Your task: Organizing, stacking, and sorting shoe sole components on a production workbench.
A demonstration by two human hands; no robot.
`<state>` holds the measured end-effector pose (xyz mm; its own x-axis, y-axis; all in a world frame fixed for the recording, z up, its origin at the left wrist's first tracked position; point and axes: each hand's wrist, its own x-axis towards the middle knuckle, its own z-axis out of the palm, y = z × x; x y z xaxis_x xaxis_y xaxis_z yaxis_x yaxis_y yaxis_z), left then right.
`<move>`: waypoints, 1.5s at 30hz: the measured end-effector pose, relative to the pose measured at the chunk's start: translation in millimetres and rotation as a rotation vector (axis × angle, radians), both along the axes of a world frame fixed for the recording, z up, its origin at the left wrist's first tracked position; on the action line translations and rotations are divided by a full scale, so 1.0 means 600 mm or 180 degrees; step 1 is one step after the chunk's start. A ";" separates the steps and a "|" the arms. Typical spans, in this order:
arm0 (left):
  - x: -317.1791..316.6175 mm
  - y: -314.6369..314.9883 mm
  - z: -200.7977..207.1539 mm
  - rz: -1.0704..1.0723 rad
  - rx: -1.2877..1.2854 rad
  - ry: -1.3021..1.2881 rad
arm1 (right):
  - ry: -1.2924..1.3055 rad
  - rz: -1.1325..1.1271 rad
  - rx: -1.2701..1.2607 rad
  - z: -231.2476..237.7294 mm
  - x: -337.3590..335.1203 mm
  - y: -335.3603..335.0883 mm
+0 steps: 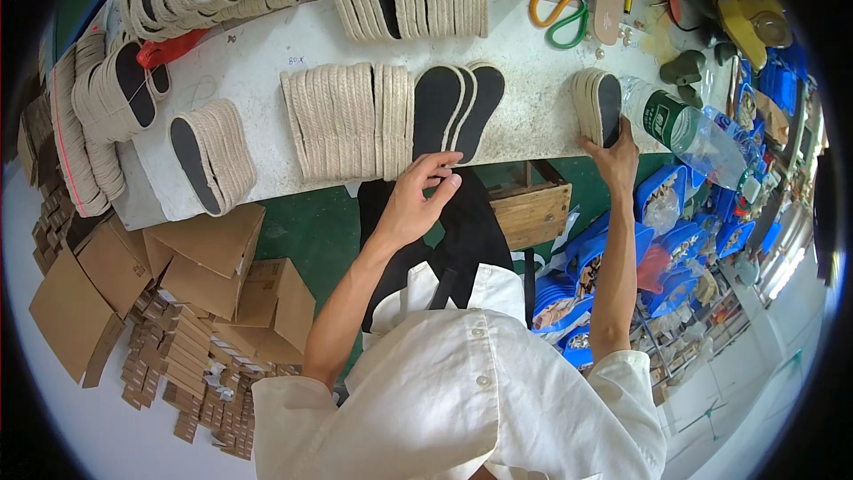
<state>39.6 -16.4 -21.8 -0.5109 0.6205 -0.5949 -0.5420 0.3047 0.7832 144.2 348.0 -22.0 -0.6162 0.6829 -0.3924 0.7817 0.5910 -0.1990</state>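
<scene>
Printed green label wraps clear plastic bottle. Right hand pinches stack of braided rope soles at edge of white table; left hand, fingers parted, is beside black-faced soles.

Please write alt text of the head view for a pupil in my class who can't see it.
A person's right hand grips a small stack of beige braided-rope, black-faced soles on a white worktable; the left hand is near a longer row of similar soles. Brown cardboard boxes sit lower left.
</scene>
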 end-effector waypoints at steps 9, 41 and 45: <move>0.011 0.024 0.005 -0.0091 -0.0014 0.0166 | 0.0275 -0.0323 -0.0447 0.014 0.006 0.004; -0.070 0.195 -0.025 -0.1636 -0.2197 0.3402 | 0.1035 -0.0836 -0.1669 0.008 0.032 -0.059; -0.088 0.207 -0.009 -0.1873 -0.2250 0.3194 | 0.1157 -0.1141 -0.2202 -0.014 0.055 -0.111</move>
